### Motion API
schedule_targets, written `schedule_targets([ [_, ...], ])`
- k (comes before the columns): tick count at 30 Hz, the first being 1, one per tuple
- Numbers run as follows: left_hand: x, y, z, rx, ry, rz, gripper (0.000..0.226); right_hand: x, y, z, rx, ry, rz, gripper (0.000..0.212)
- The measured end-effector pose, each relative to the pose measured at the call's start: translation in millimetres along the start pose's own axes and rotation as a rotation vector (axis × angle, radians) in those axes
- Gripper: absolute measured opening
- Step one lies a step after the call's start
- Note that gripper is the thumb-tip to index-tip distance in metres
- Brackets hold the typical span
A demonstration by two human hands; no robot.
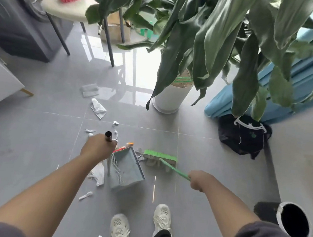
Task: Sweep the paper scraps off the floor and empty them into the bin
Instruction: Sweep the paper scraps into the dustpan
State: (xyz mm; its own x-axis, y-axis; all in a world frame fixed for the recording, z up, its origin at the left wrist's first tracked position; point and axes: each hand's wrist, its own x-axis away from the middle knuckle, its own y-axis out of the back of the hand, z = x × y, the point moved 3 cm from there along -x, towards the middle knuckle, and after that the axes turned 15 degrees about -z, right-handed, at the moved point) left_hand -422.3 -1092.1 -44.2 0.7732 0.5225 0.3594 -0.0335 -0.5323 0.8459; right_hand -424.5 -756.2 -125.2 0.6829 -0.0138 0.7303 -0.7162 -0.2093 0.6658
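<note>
Grey glossy tiled floor (34,128) is seen from above, with glare washing out the tiles far beyond both sets of fingers. A large potted plant with long dark green leaves (214,37) is cut off at the top edge. Its white cylindrical pot (170,98), well beyond the right fingers, is half hidden by the leaves.

A black round bin with a white rim (265,210) is set well behind and to the right of the right fingers. Its lower part is covered by the grey sleeve.

A grey plastic dustpan (127,169) is stood on the floor between the two hands. Its mouth is turned toward the green-topped broom head (160,155). Something orange-red at its far edge cannot be made out.

The left hand (98,148) is closed round the dark tubular dustpan handle (108,136). Only the open tube end is shown above the fist; the fingers are curled and mostly hidden under the back of the hand. The right hand (198,180) is wrapped round the thin green broom handle (175,170), with its fingertips hidden on the underside.

White crumpled paper scraps (98,108) are scattered on the floor beyond and to the left of the left fingers. More are partly hidden under the left forearm. A few are bunched between the bristles and the dustpan mouth, blurred.
</note>
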Motion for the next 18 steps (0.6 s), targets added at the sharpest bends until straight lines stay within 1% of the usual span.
schedule_targets([
  [5,-1,-1,10,-0.038,-0.01,0.013,0.032,31,12,-19,0.021,-0.027,0.01,0.041],
  [8,-3,-5,12,-0.09,-0.021,0.02,0.034,35,6,-27,0.03,-0.046,0.022,0.04],
  [10,-3,-9,9,-0.121,-0.036,0.014,0.033,32,3,-24,0.015,-0.057,-0.003,0.038],
  [13,-3,-10,10,-0.176,-0.05,-0.005,0.032,19,5,-6,-0.032,-0.056,-0.055,0.037],
  [18,-5,-8,30,-0.224,-0.069,-0.032,0.026,-12,-1,42,-0.106,0.033,-0.119,0.037],
])
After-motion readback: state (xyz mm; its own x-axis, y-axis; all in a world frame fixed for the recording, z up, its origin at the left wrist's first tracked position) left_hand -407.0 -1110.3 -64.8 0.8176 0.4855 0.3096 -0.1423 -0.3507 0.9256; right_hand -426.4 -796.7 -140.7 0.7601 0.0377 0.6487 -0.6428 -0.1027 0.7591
